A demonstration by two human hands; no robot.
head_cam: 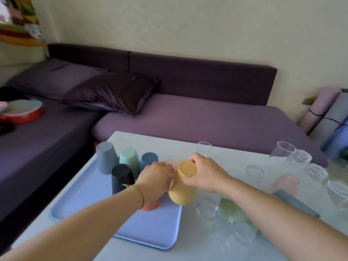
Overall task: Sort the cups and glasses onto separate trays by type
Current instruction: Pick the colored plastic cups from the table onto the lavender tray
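Six cups stand mouth-down on the blue tray [131,223] at the left of the white desk [169,140]: grey cup [106,159], mint cup [130,161], blue cup [148,160] and dark cup [121,178] bunched at the far end, a pale pink cup [173,163] peeking out behind the hands. And look at the left hand [156,178], with a woven bracelet [135,189] on its wrist, fingers curled down over the coral cup [150,204], which sits on the tray right under the wrist. Next to it, the right hand [205,174] has its fingers and thumb clamped round the upper part of the yellow cup [183,183], ribbed, upside down, leaning a little, right at the tray's right edge. I can't tell whether it touches the tray.

Over on the right half of the desk, clear glasses [254,171] are scattered about, blurred. Mixed in with them are a second pink cup [285,183], a green cup [233,211] on its side under the right forearm, and a slate cup [293,202] lying flat. Behind the desk runs a purple sofa [207,119] with a dark pillow [113,93].
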